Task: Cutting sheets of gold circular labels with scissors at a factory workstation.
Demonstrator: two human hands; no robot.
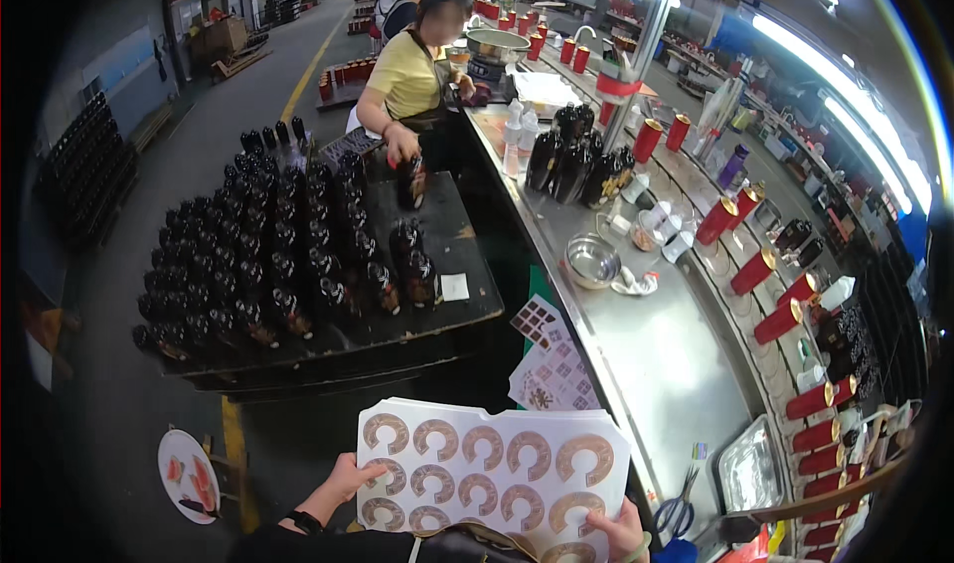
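A white sheet (505, 469) printed with rows of brown C-shaped pieces, like a sheet of decals, is held nearly flat in front of me. Its left edge is gripped by my left hand (343, 485), thumb on top and fingers underneath. My right hand (621, 531) pinches the lower right edge, its thumb lying beside a C shape. More sheets seem to lie beneath the top one, since the upper border looks layered. Just beyond it, loose printed sheets (558, 372) rest between the black table and the metal bench.
Many dark bottles (288, 305) crowd a black table (467, 295); a co-worker (412, 76) there grips one. The metal bench (666, 364) carries a steel bowl (593, 261) and scissors (676, 508). Red cylinders (780, 320) line the conveyor. A white plate (179, 503) stands lower left.
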